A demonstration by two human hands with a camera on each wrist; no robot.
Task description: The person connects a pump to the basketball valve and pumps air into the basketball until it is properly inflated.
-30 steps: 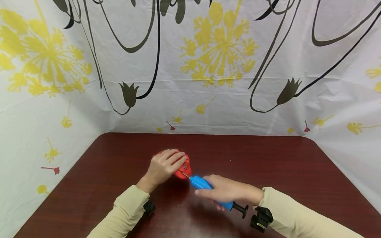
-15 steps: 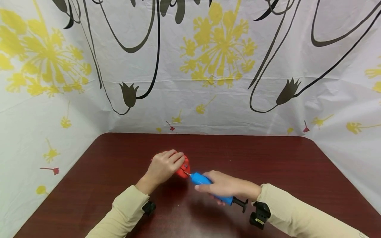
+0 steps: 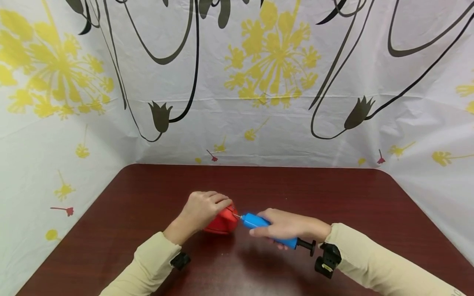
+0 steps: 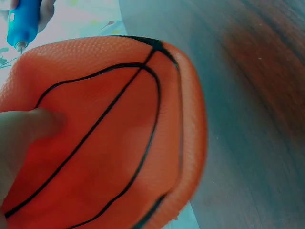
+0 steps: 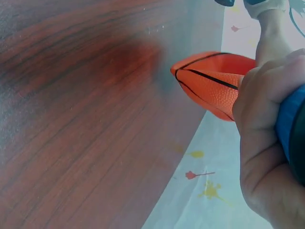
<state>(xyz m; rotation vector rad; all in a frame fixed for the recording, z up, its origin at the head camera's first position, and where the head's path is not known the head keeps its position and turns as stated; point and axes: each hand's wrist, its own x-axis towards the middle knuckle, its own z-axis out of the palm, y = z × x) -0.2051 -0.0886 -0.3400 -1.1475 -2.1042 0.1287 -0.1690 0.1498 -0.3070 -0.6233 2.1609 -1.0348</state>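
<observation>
A partly collapsed orange-red toy basketball (image 3: 221, 223) with black seam lines is held above the table by my left hand (image 3: 201, 209). In the left wrist view the ball (image 4: 109, 138) has a dented side, and the thumb (image 4: 28, 131) presses into it. My right hand (image 3: 290, 226) grips a blue hand pump (image 3: 254, 221) around its barrel. A thin needle (image 3: 238, 216) runs from the pump's tip to the ball's right side; whether it sits inside the ball cannot be told. The pump's black plunger handle (image 3: 308, 246) sticks out behind the hand.
Both hands work over a dark reddish-brown table (image 3: 314, 189) with rounded far corners. A white curtain (image 3: 207, 82) with yellow flower prints hangs behind it and at the sides. Black cameras (image 3: 327, 261) are strapped to both wrists.
The ball has been turned, so a larger, smoother lower side with a seam faces the head camera. My right hand and the pump have shifted slightly right.
</observation>
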